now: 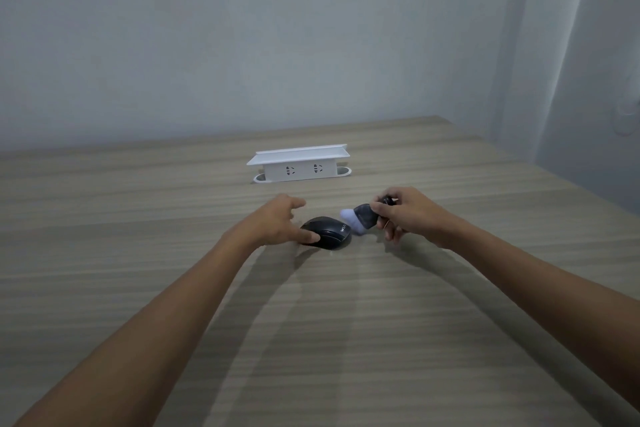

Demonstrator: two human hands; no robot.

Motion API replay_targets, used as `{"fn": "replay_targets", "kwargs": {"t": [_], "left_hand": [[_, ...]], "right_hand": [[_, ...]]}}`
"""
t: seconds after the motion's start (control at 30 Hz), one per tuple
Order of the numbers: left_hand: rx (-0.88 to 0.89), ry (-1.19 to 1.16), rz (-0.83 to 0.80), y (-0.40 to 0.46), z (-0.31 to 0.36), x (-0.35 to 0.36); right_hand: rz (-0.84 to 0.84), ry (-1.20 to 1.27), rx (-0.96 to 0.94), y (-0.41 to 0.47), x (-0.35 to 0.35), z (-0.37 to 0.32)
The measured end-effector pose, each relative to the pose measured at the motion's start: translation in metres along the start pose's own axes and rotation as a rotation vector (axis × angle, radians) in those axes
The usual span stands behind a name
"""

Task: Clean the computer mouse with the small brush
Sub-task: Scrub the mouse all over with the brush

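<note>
A black computer mouse (330, 231) lies on the wooden desk (311, 322) near the middle. My left hand (277, 222) rests at its left side, thumb touching the mouse's near left edge and fingers spread above the desk. My right hand (408, 215) grips a small brush (362, 217) with a dark grey body and white bristles. The bristles point left and down, just beside the mouse's right end.
A white pop-up power socket box (299, 165) stands on the desk behind the mouse, near the wall. The desk's right edge runs along a pale wall and curtain at the right.
</note>
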State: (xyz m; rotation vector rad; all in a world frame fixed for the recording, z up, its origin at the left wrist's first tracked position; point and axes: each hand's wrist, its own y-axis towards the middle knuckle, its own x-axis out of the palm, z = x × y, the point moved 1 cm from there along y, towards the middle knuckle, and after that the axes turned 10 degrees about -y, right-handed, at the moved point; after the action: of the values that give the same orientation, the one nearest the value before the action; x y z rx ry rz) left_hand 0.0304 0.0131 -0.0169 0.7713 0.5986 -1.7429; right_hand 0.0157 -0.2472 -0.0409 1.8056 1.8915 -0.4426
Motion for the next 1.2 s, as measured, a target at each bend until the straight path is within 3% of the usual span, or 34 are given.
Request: {"fn": "replay_targets", "kwargs": {"t": [0.13, 0.5, 0.73, 0.9, 1.03, 1.2], "left_hand": [[-0.048, -0.038, 0.18, -0.011, 0.004, 0.006], [-0.119, -0.185, 0.119, -0.006, 0.008, 0.019], [-0.05, -0.322, 0.007, -0.007, 0.012, 0.024], [-0.011, -0.448, -0.029, -0.007, 0.01, 0.022], [-0.02, -0.485, -0.007, -0.004, 0.005, 0.024], [-0.032, -0.52, -0.031, 0.001, 0.002, 0.023]], "right_hand": [[-0.008, 0.03, -0.011, 0.003, 0.013, 0.001], [-0.138, -0.076, -0.026, -0.008, 0.008, -0.02], [0.007, -0.047, -0.005, -0.005, 0.0, -0.022], [-0.017, -0.144, -0.152, -0.011, 0.013, -0.024], [-0.163, -0.214, -0.277, -0.022, 0.013, -0.028], [0.066, -0.261, -0.229, -0.016, 0.015, -0.028]]}}
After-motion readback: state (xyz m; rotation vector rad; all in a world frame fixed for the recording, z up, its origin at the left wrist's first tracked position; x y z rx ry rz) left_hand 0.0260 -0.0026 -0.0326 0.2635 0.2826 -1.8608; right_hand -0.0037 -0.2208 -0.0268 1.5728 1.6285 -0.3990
